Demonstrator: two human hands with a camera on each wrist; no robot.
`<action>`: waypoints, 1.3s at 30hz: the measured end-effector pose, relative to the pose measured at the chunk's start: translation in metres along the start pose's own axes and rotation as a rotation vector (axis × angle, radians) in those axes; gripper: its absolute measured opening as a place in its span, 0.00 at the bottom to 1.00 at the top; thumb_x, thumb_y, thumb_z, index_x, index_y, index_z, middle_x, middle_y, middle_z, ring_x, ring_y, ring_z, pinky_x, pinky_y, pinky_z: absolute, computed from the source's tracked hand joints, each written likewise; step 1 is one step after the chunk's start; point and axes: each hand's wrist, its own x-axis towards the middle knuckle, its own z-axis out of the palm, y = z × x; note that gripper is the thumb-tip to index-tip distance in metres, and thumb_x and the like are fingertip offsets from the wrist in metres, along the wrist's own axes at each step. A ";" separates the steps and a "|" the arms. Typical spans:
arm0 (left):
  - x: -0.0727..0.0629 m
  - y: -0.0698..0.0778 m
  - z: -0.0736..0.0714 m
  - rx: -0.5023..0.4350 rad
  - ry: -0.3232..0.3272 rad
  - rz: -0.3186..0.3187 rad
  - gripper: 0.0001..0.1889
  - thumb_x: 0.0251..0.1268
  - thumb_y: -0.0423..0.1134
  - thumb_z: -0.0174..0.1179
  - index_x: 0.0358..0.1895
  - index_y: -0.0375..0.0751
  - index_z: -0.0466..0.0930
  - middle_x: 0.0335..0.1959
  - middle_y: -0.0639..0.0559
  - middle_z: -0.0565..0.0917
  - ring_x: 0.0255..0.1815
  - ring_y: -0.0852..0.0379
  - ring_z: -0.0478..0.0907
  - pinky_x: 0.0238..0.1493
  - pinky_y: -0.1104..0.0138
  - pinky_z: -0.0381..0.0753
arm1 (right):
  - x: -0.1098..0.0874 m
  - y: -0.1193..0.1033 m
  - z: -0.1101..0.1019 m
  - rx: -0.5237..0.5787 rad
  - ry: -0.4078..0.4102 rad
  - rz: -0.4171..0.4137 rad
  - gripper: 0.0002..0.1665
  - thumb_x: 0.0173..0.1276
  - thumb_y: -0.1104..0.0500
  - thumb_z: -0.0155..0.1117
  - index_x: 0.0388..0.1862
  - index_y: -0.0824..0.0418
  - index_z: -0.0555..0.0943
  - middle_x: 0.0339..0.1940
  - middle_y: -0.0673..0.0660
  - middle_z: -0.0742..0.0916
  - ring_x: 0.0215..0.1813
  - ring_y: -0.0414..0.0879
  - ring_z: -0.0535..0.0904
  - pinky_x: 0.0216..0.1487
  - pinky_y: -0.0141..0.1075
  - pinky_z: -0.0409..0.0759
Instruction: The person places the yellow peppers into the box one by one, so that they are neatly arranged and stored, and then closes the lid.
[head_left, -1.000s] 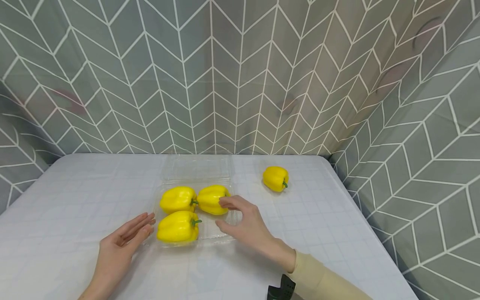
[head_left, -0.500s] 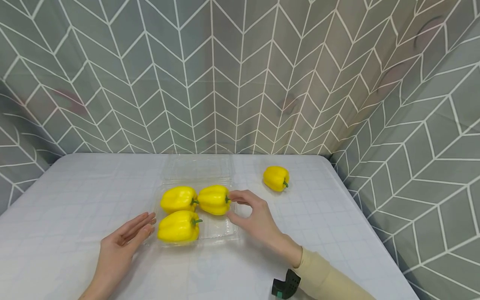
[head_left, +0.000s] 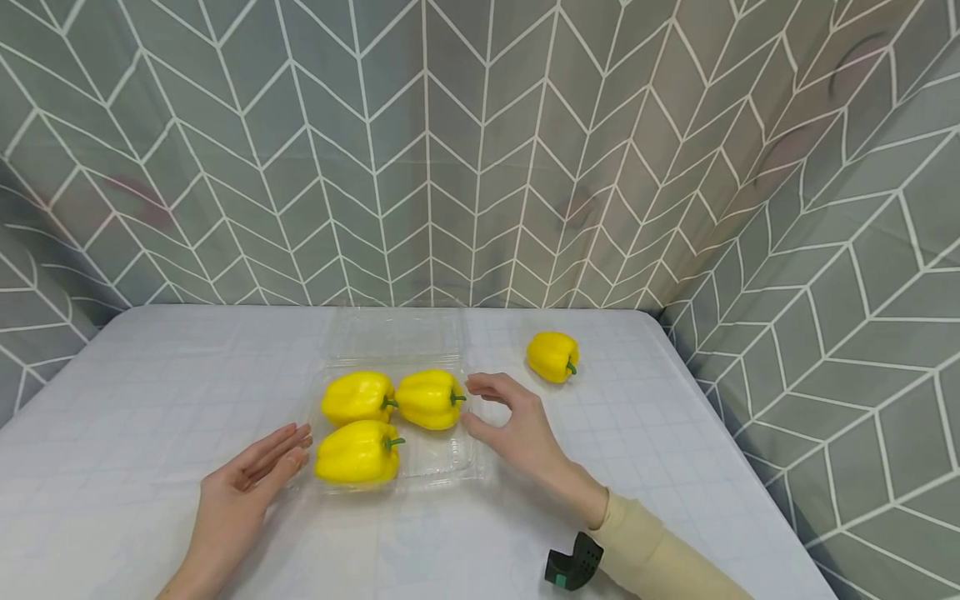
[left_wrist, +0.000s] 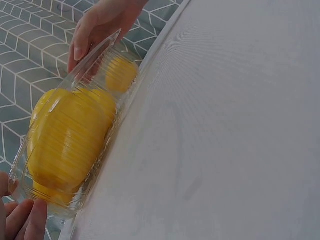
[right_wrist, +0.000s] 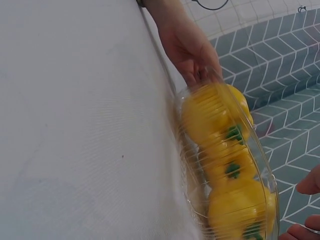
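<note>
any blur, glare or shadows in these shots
Head view: fairly crisp, with shiny highlights on the front yellow pepper and a soft shadow below the right hand; left wrist view: dimmer, with fine ripple patterns on the white tablecloth; right wrist view: hazy, the clear container looking blurred.

No text or labels can be read.

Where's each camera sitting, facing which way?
Head: worn on head, looks forward and down at table and container; left hand, right hand, sleeve show.
Left wrist: worn there, looks rightward across container; left fingers near, right hand beyond.
Right wrist: worn there, looks leftward; right fingers near, left hand beyond.
Wrist views share container, peppers, both hands.
</note>
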 end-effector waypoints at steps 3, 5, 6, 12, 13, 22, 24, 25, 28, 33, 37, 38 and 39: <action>0.000 0.000 0.000 -0.004 0.000 0.001 0.30 0.73 0.50 0.59 0.71 0.38 0.69 0.62 0.57 0.82 0.52 0.72 0.83 0.51 0.77 0.85 | 0.000 0.000 -0.001 -0.004 0.012 -0.001 0.24 0.64 0.60 0.73 0.59 0.56 0.80 0.57 0.56 0.85 0.60 0.47 0.81 0.68 0.44 0.79; 0.000 0.000 0.000 0.000 0.001 0.002 0.30 0.73 0.50 0.59 0.71 0.38 0.69 0.62 0.57 0.82 0.52 0.72 0.83 0.50 0.77 0.85 | 0.001 0.000 -0.001 -0.007 0.028 0.000 0.24 0.64 0.61 0.73 0.59 0.55 0.80 0.57 0.54 0.85 0.60 0.47 0.81 0.68 0.44 0.79; 0.000 0.000 0.000 0.001 0.002 0.002 0.30 0.73 0.50 0.59 0.71 0.38 0.69 0.62 0.57 0.82 0.52 0.73 0.82 0.50 0.77 0.85 | 0.001 0.000 -0.002 -0.009 0.033 0.004 0.25 0.63 0.61 0.73 0.59 0.54 0.80 0.57 0.53 0.85 0.60 0.47 0.81 0.68 0.44 0.79; -0.001 0.001 -0.001 0.009 -0.001 0.005 0.30 0.73 0.50 0.59 0.71 0.39 0.69 0.62 0.56 0.82 0.52 0.72 0.83 0.50 0.77 0.85 | 0.002 0.001 -0.003 -0.003 0.032 0.020 0.25 0.64 0.60 0.73 0.60 0.54 0.80 0.58 0.51 0.84 0.61 0.47 0.80 0.69 0.43 0.78; -0.001 0.001 0.000 0.011 0.000 0.007 0.30 0.73 0.50 0.59 0.71 0.39 0.69 0.62 0.56 0.82 0.52 0.72 0.83 0.50 0.77 0.85 | 0.002 0.001 -0.003 -0.004 0.031 0.020 0.26 0.64 0.60 0.73 0.60 0.54 0.80 0.58 0.51 0.84 0.61 0.47 0.80 0.69 0.43 0.78; -0.001 0.000 0.000 0.018 0.006 0.012 0.29 0.73 0.50 0.59 0.71 0.39 0.70 0.61 0.56 0.83 0.51 0.73 0.83 0.50 0.78 0.84 | 0.006 0.006 -0.008 -0.021 0.077 -0.024 0.26 0.63 0.61 0.73 0.61 0.57 0.80 0.59 0.54 0.83 0.62 0.51 0.80 0.69 0.42 0.78; -0.001 0.000 0.000 0.017 0.004 0.017 0.29 0.73 0.50 0.59 0.71 0.39 0.70 0.61 0.57 0.83 0.52 0.73 0.83 0.50 0.78 0.84 | 0.007 0.007 -0.010 -0.026 0.092 -0.019 0.26 0.63 0.61 0.73 0.61 0.57 0.80 0.59 0.54 0.83 0.62 0.51 0.80 0.70 0.41 0.78; -0.001 0.000 0.000 0.015 0.002 0.019 0.29 0.73 0.50 0.59 0.71 0.39 0.70 0.61 0.57 0.83 0.52 0.72 0.83 0.50 0.78 0.84 | 0.008 0.008 -0.010 -0.029 0.096 -0.013 0.27 0.63 0.61 0.73 0.61 0.57 0.79 0.60 0.55 0.83 0.62 0.50 0.79 0.70 0.40 0.77; -0.001 -0.001 -0.001 0.012 -0.002 0.026 0.29 0.73 0.49 0.59 0.71 0.38 0.69 0.62 0.56 0.83 0.52 0.72 0.83 0.50 0.77 0.85 | 0.009 0.009 -0.012 -0.033 0.104 0.011 0.27 0.64 0.60 0.73 0.62 0.57 0.79 0.61 0.55 0.83 0.63 0.50 0.79 0.71 0.40 0.76; -0.001 -0.001 -0.001 0.017 0.000 0.024 0.29 0.73 0.50 0.59 0.71 0.38 0.69 0.62 0.56 0.82 0.52 0.73 0.83 0.50 0.77 0.85 | 0.011 0.009 -0.015 -0.046 0.114 0.031 0.28 0.64 0.59 0.73 0.63 0.58 0.79 0.62 0.53 0.82 0.64 0.52 0.78 0.72 0.43 0.76; -0.001 0.000 0.000 0.022 0.003 0.018 0.30 0.73 0.50 0.59 0.71 0.38 0.69 0.62 0.55 0.82 0.51 0.74 0.82 0.50 0.78 0.85 | 0.011 0.011 -0.017 -0.050 0.134 0.021 0.29 0.63 0.59 0.73 0.63 0.58 0.79 0.62 0.53 0.83 0.64 0.56 0.78 0.71 0.46 0.76; -0.001 0.000 0.000 0.024 0.004 0.017 0.29 0.73 0.50 0.59 0.71 0.38 0.70 0.62 0.55 0.82 0.51 0.74 0.82 0.50 0.78 0.85 | 0.012 0.012 -0.018 -0.048 0.140 0.019 0.29 0.63 0.59 0.73 0.63 0.58 0.79 0.62 0.53 0.83 0.64 0.57 0.78 0.71 0.47 0.76; -0.001 0.000 0.000 0.028 0.005 0.018 0.29 0.73 0.50 0.59 0.71 0.39 0.70 0.62 0.55 0.82 0.51 0.74 0.82 0.50 0.78 0.84 | 0.012 0.012 -0.018 -0.049 0.144 0.014 0.29 0.63 0.59 0.74 0.63 0.59 0.79 0.62 0.54 0.83 0.64 0.58 0.78 0.70 0.47 0.77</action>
